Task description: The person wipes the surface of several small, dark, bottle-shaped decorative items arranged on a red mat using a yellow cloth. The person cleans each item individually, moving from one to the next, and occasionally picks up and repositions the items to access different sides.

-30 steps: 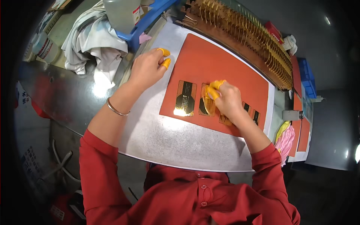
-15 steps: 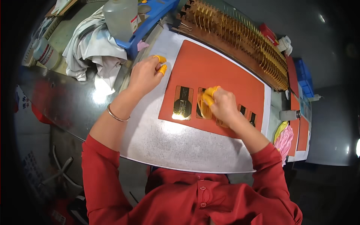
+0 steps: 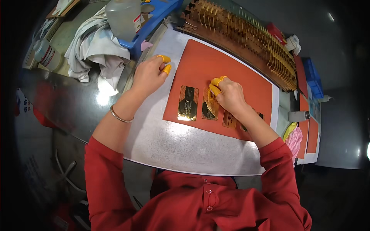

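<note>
One grey metal worktable [image 3: 181, 150], with one white backing sheet [image 3: 169, 138] near the middle and one large orange-red rubber mat [image 3: 235, 73] lying on it. Behind the mat, at the far edge, one long wooden rack [image 3: 246, 34] of upright brass-coloured combs. Far left: one crumpled white cloth [image 3: 92, 54], one translucent plastic jug [image 3: 124, 17] in a blue tray [image 3: 154, 23]. Far right: narrow orange mats [image 3: 312, 134], counted as two or three, partly hidden.

On the big mat, four gold-and-black flexible circuit pieces in a row: leftmost piece [image 3: 188, 103] lying flat and untouched, second piece [image 3: 210, 104] under the right hand, two smaller pieces [image 3: 229, 119] partly covered by the right wrist.

Right hand [image 3: 231, 96] curled, yellow-capped fingertips [image 3: 215, 82] pinching the far edge of the second piece, slightly lifted. Left hand [image 3: 148, 75] loosely closed, holding nothing, resting at the mat's left edge, two yellow finger cots [image 3: 166, 69] visible.

Compared with half a second ago: same grip on the second piece, left hand in nearly the same place, leftmost piece unmoved; view shifted a little.
</note>
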A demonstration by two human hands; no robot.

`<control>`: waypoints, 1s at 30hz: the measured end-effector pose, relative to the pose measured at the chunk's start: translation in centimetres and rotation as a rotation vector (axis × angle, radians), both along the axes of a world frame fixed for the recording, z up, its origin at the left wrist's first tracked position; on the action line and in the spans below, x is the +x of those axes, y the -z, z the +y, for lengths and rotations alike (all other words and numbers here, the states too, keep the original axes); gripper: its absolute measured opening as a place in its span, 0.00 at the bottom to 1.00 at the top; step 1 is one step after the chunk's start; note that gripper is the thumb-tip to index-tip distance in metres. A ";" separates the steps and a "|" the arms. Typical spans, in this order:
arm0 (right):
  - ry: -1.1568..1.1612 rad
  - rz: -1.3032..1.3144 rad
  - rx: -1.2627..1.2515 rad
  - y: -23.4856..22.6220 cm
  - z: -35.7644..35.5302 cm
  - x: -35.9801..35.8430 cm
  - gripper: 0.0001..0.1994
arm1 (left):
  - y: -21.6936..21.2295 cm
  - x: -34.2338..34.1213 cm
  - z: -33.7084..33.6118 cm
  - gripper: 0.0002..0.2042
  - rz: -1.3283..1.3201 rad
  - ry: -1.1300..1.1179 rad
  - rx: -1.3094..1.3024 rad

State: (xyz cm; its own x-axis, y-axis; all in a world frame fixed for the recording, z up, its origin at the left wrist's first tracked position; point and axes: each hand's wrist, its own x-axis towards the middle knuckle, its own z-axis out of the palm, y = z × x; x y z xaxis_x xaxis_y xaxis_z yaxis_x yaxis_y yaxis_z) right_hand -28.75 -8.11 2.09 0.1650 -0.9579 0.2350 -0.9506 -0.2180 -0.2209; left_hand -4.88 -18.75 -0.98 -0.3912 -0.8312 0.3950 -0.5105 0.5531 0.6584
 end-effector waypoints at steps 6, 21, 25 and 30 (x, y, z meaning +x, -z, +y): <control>0.039 -0.070 0.019 0.0 0.5 0.0 0.04 | 0.1 -0.3 -0.3 0.09 -0.015 -0.010 -0.051; 0.044 -0.038 0.039 0.0 2.8 0.5 0.05 | 0.2 -0.1 -0.5 0.09 -0.017 -0.004 -0.049; 0.108 -0.049 0.107 -0.4 0.1 -0.2 0.06 | 0.9 0.0 -0.8 0.09 0.018 -0.005 -0.057; 0.043 -0.056 0.044 -0.1 2.4 0.3 0.06 | 0.3 0.0 -0.4 0.09 -0.032 -0.007 -0.041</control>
